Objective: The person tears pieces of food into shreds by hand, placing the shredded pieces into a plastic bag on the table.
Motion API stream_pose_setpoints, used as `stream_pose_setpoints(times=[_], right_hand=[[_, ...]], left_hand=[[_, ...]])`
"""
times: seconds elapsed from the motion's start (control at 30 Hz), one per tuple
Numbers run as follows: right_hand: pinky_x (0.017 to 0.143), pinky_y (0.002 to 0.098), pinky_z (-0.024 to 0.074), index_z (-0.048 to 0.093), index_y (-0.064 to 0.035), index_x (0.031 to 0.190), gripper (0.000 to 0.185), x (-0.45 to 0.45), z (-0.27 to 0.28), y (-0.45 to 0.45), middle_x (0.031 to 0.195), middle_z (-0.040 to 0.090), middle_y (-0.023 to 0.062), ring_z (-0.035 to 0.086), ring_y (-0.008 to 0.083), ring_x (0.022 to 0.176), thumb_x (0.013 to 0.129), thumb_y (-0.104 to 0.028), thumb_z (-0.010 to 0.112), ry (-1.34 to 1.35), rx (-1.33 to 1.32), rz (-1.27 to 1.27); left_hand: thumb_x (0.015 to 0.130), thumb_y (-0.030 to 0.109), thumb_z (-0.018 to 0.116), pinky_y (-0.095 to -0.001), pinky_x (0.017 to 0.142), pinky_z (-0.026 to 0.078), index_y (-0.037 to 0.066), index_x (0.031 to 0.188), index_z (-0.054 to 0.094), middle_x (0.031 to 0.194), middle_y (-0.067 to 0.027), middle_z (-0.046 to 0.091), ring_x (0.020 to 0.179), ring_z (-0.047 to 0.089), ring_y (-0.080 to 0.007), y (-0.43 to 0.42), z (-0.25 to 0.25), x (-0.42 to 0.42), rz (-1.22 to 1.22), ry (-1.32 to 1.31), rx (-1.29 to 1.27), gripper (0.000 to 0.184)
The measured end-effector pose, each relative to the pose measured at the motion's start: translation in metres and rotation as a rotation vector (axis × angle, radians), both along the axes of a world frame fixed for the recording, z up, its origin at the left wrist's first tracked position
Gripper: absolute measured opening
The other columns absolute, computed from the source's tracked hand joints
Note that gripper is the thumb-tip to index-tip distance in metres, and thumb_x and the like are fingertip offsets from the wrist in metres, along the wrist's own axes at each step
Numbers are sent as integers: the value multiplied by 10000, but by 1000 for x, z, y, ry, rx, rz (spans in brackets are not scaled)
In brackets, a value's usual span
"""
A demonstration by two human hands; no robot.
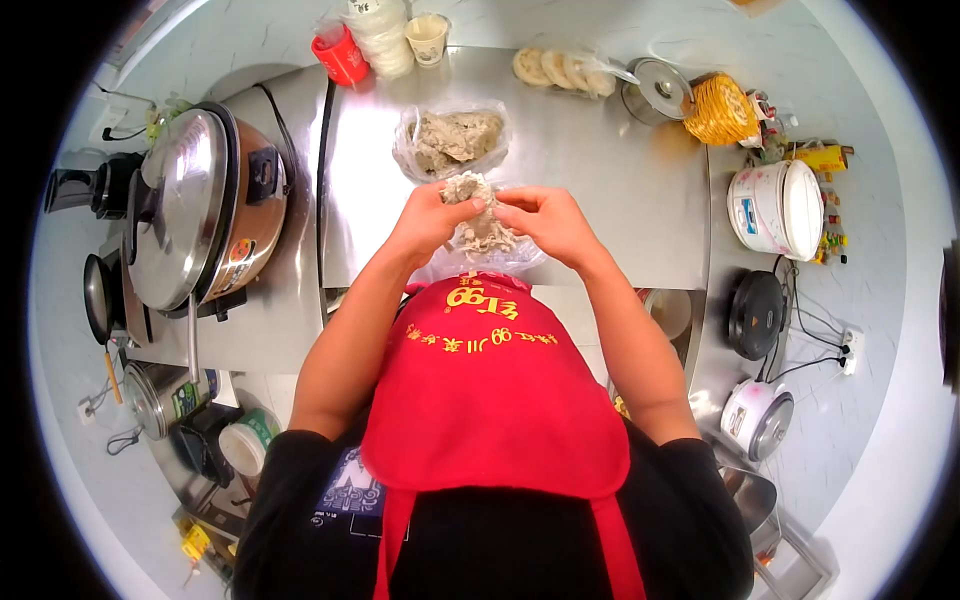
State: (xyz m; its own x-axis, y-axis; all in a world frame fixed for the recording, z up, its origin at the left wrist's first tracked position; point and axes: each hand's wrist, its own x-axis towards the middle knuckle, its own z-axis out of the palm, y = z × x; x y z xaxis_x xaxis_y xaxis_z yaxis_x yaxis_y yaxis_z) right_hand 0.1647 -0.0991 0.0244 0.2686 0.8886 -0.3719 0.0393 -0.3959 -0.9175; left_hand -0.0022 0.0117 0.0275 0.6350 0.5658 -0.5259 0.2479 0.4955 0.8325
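Over the near edge of the steel worktop, I hold a pale, stringy clump of food (484,228) between both hands; its exact kind is unclear. My left hand (430,220) pinches its left side with thumb and fingers. On the right side, my right hand (550,222) grips it with thumb and fingertips. Beneath the clump, close to my apron, lies a clear plastic bag (440,266), partly hidden by my hands. Just beyond my hands, a larger greyish-beige mass (455,138) of similar look sits in an open clear plastic bag (404,150).
A large lidded cooker (245,215) stands at the left. Along the back are a red container (340,57), a paper cup (427,40), bagged flat breads (560,72) and a lidded metal pot (655,90). A white bucket (765,210) and a black round appliance (755,314) stand at the right.
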Motion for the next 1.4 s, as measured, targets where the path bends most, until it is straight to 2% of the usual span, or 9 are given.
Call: stream_pose_setpoints(times=[0.17,0.43,0.63,0.7,0.93,1.07,1.23,1.33,1.4], right_hand=[[633,246,490,680,53,954,200,-2,1,15,787,675,61,606,102,701,833,-104,709,105,-21,-43],[614,225,479,667,27,895,93,-13,-8,13,781,663,41,586,89,673,818,-22,688,169,70,-199],[574,249,468,687,13,841,161,-18,-24,12,698,653,23,574,75,642,751,-107,748,-58,111,-232],[553,204,428,671,13,850,74,-19,-26,13,716,636,-10,525,33,626,783,-14,685,-143,135,-262],[575,210,443,677,17,850,87,-13,-25,4,722,650,1,550,47,635,781,-34,690,-79,80,-349],[593,224,462,687,14,845,99,-2,-36,-4,717,659,6,563,57,634,787,-66,694,-227,48,-330],[627,224,479,695,7,832,106,6,-46,-17,733,681,25,587,58,656,784,-87,701,-329,-24,-283],[650,279,513,713,-18,829,145,8,-54,-24,729,699,71,639,129,652,760,-145,701,-349,-28,-262],[698,302,531,727,-26,934,201,7,-53,-27,803,713,100,660,141,719,778,-146,685,-401,-41,-101]], left_hand=[[854,97,696,-245,531,412,-9,1046,675,860,-43,676,631,520,-67,1,-10,8,-62,-43,262,220],[855,67,690,-267,663,484,-18,1050,671,887,-59,686,760,602,-109,-2,17,10,-121,135,259,214],[859,68,677,-270,631,486,-19,1051,662,858,-53,685,714,604,-111,-8,-5,12,-84,15,300,211],[861,68,673,-271,627,489,-17,1049,661,860,-54,687,706,607,-113,-10,-5,13,-56,-1,291,207],[867,76,670,-226,510,363,22,1012,659,748,16,597,572,453,-59,-7,-6,6,53,-56,108,155],[882,82,664,-222,473,284,13,1016,643,706,36,532,529,371,-49,2,-10,-6,102,-141,-20,152],[889,83,672,-215,456,259,-4,1055,641,760,30,558,539,365,-33,13,-8,-22,139,-230,-147,190],[896,88,666,-211,460,262,-11,1074,634,764,34,542,539,357,-32,15,-5,-23,148,-248,-174,206],[900,91,662,-208,462,263,-13,1081,632,760,37,531,539,353,-31,15,-4,-24,137,-232,-169,212]])
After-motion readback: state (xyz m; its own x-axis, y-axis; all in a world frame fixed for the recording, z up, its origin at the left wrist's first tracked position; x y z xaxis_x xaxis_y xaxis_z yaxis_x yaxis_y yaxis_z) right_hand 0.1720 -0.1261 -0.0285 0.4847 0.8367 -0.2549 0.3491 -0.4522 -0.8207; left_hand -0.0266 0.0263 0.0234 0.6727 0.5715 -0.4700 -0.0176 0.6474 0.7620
